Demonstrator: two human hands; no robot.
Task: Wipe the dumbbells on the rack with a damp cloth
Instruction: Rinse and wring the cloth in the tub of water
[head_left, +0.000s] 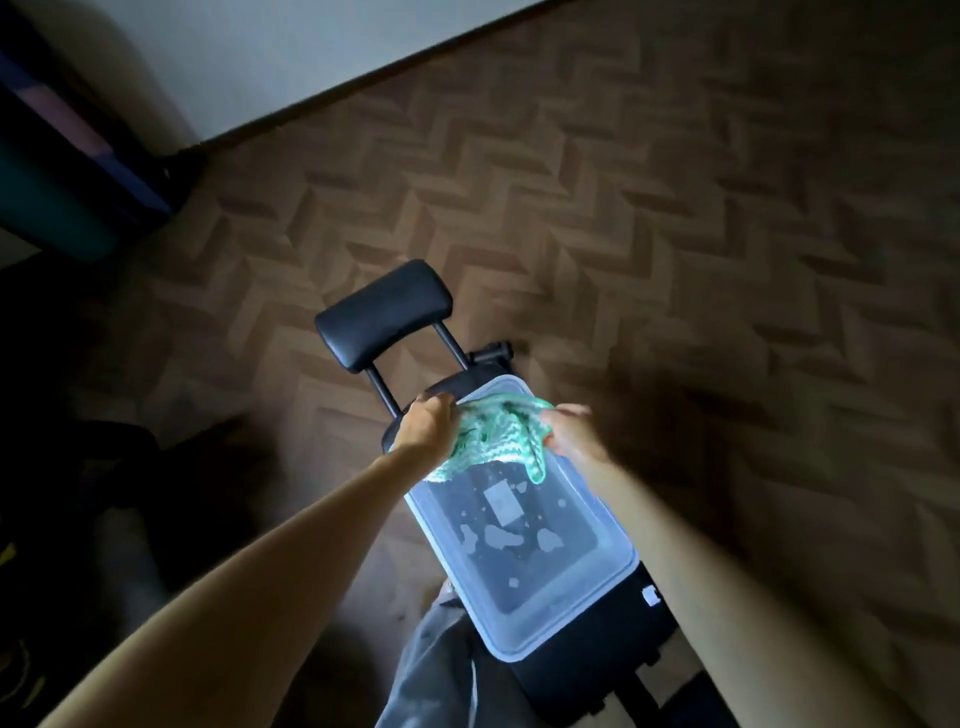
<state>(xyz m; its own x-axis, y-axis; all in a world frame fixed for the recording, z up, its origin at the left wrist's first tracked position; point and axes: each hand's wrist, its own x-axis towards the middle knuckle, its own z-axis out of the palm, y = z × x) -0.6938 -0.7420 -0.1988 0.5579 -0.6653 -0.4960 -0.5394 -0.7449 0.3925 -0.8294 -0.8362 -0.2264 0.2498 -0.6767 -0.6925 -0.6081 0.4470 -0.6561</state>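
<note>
Both hands, left hand (427, 427) and right hand (571, 431), pinch the green cloth (493, 436) bunched over the far end of a clear tub (613, 582); limp, wet, light, it seems best gripped by its gathered edges

Knitted green cloth (493, 436); translucent smooth plastic tub (597, 587); matt wood-look floor (675, 208).

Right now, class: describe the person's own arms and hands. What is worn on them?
The left forearm and right forearm are bare up to the frame's edge: no sleeves. The left hand and right hand show no gloves, watch or wristband. Rings: cannot tell.
</note>
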